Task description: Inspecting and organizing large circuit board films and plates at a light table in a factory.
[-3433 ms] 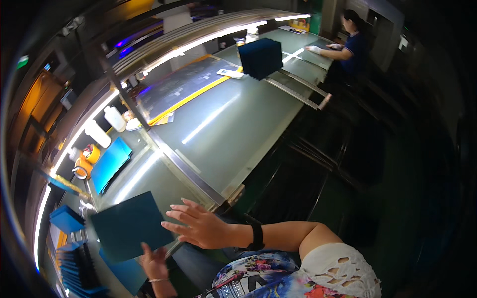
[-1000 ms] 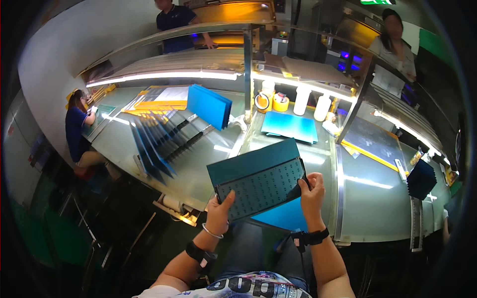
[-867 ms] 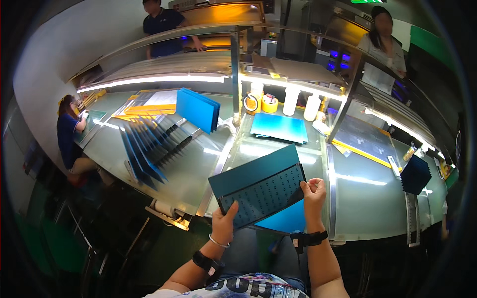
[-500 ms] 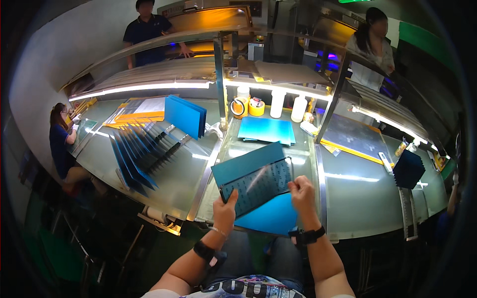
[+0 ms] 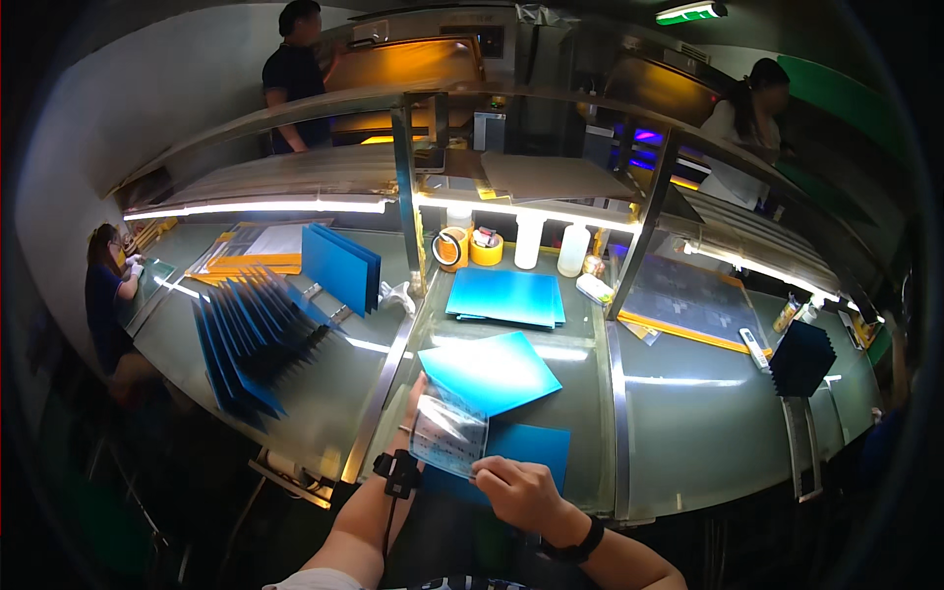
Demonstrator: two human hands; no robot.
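Observation:
My left hand (image 5: 418, 389) grips the left edge of a blue panel (image 5: 492, 372), held tilted above the bench. Most of its fingers are hidden by a clear film sheet (image 5: 444, 433) with rows of dark printed marks. The fingers of my right hand (image 5: 521, 497) pinch that film at its lower right corner. The film hangs apart from most of the panel, across my left wrist. Beneath, another blue panel (image 5: 539, 452) lies flat on the bench near its front edge.
A stack of blue panels (image 5: 503, 297) lies farther back, before white bottles (image 5: 573, 250) and tape rolls (image 5: 486, 248). Racked panels (image 5: 246, 339) stand left; a dark rack (image 5: 803, 359) stands right. A metal post (image 5: 644, 226) carries the shelf. Other people work beyond the bench and far left.
The film has come away from the panel's lower part toward me and to the left, with my right hand pulling it. The panel's face now catches bright light. My view has shifted.

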